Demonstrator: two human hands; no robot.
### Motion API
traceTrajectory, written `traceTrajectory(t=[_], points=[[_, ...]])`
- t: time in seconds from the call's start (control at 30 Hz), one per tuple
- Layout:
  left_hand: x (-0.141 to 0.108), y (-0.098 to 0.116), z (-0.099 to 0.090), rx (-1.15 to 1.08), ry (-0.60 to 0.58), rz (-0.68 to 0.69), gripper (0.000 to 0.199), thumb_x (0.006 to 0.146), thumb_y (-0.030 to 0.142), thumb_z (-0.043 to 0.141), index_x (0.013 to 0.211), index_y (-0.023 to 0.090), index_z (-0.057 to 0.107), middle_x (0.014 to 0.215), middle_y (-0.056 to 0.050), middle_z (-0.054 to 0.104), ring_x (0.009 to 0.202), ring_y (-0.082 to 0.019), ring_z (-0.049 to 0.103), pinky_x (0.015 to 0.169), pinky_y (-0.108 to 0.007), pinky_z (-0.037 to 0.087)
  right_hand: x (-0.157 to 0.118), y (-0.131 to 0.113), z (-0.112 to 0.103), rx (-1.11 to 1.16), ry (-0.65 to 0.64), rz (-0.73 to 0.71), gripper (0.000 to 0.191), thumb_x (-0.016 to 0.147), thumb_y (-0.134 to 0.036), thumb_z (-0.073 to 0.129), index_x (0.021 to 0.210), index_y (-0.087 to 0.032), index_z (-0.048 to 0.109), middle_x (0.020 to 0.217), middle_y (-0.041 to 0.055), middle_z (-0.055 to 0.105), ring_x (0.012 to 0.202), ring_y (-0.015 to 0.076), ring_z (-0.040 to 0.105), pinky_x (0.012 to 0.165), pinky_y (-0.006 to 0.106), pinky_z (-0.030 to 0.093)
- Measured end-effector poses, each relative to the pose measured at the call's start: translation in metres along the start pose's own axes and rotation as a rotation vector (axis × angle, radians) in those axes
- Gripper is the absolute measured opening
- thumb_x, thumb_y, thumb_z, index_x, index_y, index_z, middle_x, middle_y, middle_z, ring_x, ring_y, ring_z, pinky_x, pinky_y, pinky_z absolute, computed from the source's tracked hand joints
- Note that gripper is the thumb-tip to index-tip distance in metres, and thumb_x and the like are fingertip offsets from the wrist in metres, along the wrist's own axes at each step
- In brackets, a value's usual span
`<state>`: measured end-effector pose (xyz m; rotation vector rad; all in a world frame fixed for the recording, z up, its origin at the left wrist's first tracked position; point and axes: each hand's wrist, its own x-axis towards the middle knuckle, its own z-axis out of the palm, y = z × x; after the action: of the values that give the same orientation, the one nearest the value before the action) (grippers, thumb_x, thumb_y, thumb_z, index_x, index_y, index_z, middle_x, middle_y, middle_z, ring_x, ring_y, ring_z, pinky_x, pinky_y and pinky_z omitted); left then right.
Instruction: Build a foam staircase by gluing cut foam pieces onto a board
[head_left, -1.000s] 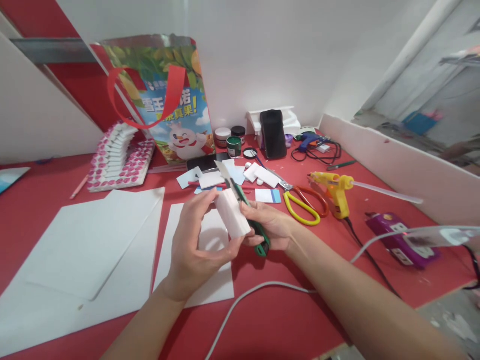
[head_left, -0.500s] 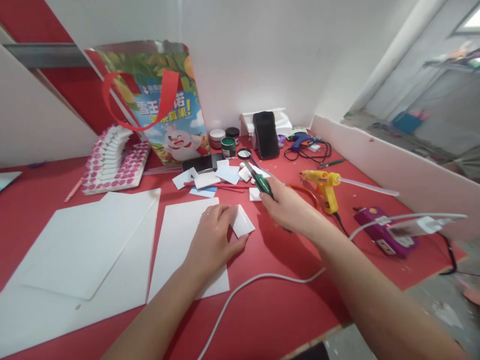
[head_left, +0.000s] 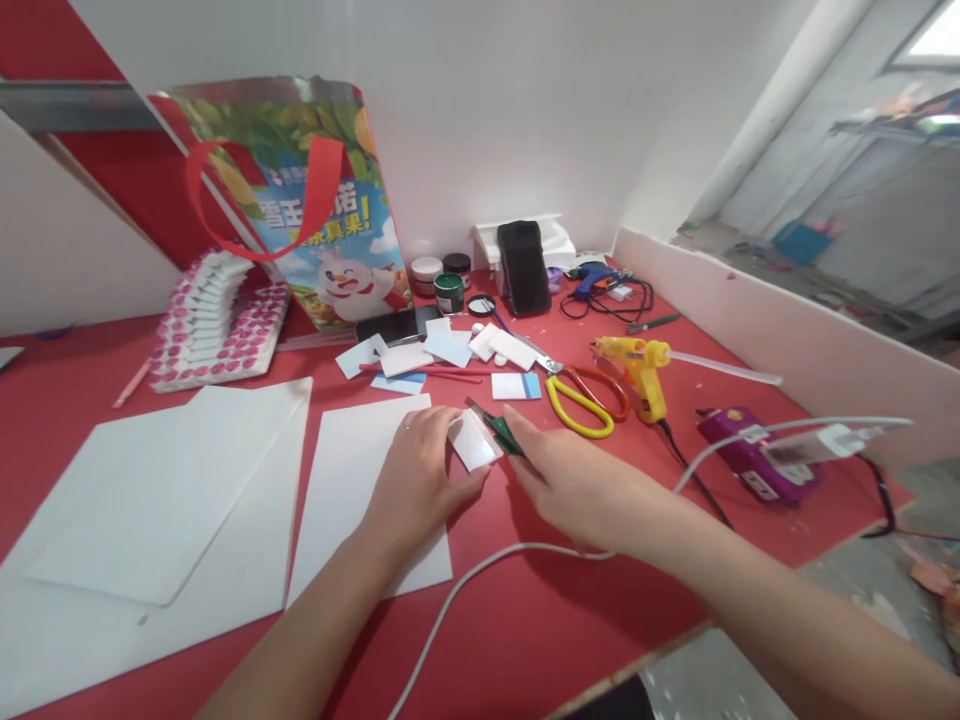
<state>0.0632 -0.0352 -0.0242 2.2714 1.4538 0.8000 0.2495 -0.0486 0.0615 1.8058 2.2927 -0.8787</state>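
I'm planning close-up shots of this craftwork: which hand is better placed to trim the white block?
The right, I'd judge: the right hand holds the knife, its blade close beside the white block. The left hand is occupied gripping that block.

We lose most of the green knife (head_left: 505, 436) inside the right hand (head_left: 564, 480) and one side of the white block (head_left: 474, 442) behind the left hand (head_left: 421, 462). At two o'clock the things (head_left: 939, 124) on the shelf (head_left: 862, 129) blur beyond our naming; at eight o'clock the left edge crops the white board (head_left: 240, 560).
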Motion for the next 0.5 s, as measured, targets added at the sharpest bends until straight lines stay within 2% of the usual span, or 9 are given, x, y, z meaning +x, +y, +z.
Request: traceTrajectory(t=[0.2, 0.33, 0.5], points=[[0.001, -0.001, -0.001, 0.001, -0.011, -0.006, 0.043, 0.081, 0.034, 0.074, 0.116, 0.018, 0.053, 0.116, -0.013, 0.065, 0.109, -0.033, 0.058, 0.093, -0.05, 0.048, 0.004, -0.003, 0.002, 0.004, -0.024, 0.01, 0.057, 0.099, -0.022, 0.039, 0.154, -0.007, 0.036, 0.111, 0.0229, 0.072, 0.096, 0.0314, 0.07, 0.062, 0.029, 0.036], [0.0, 0.0, -0.001, -0.001, -0.018, -0.023, 0.045, 0.081, 0.034, 0.075, 0.118, 0.018, 0.053, 0.118, -0.014, 0.064, 0.112, -0.034, 0.058, 0.094, -0.05, 0.048, 0.005, -0.006, 0.005, -0.042, -0.027, 0.015, 0.064, 0.097, -0.019, 0.038, 0.158, -0.004, 0.027, 0.11, 0.024, 0.072, 0.094, 0.0314, 0.07, 0.06, 0.03, 0.035], [0.001, 0.0, -0.001, -0.011, -0.022, -0.023, 0.041, 0.082, 0.034, 0.072, 0.116, 0.018, 0.054, 0.119, -0.015, 0.064, 0.113, -0.035, 0.057, 0.093, -0.051, 0.048, 0.006, -0.018, 0.003, -0.181, -0.098, -0.005, 0.079, 0.089, -0.011, 0.043, 0.161, -0.003, 0.012, 0.095, 0.0208, 0.072, 0.08, 0.0294, 0.07, 0.053, 0.029, 0.032]])
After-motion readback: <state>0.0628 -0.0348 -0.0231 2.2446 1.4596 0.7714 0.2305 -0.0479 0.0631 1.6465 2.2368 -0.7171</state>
